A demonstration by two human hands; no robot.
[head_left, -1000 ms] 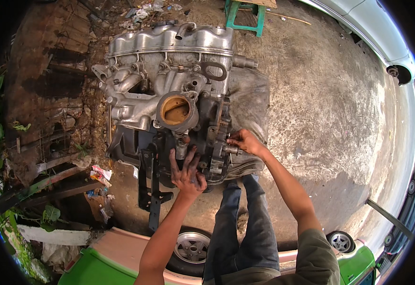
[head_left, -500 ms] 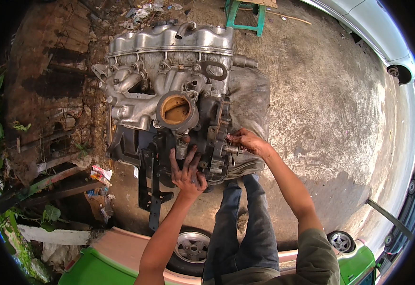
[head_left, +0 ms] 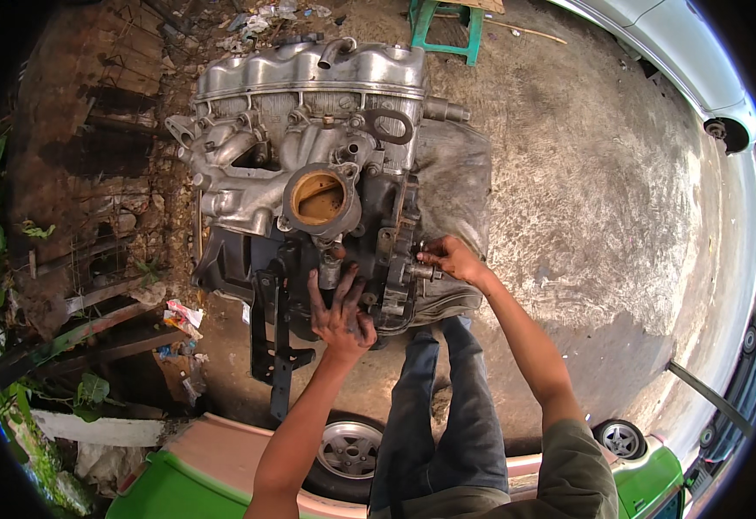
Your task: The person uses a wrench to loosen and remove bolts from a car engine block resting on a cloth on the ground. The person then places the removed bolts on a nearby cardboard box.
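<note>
A greasy car engine [head_left: 395,190] stands before me, its ribbed silver valve cover [head_left: 309,73] on the far side. Toward me, the intake manifold [head_left: 239,186] ends in a round throttle opening [head_left: 319,197], brown inside. My left hand [head_left: 343,318], blackened with grease, lies with fingers spread on the near side of the block, beside a small metal cylinder [head_left: 329,272]. At the engine's right end, my right hand [head_left: 452,259] pinches close to the dark front cover [head_left: 395,277], just above a protruding shaft [head_left: 421,272]. Whatever sits between its fingertips is too small to name.
A black bracket [head_left: 267,329] juts toward me at the engine's near left. Beyond the engine is a green stool [head_left: 443,35]. Wooden debris [head_left: 92,346] and litter line the left. Behind my legs is a green and pink vehicle [head_left: 188,484]; a pale car [head_left: 680,52] stands far right.
My right hand has turned slightly at the front cover, its fingers still pinched and now a little farther right. My left hand stays in place.
</note>
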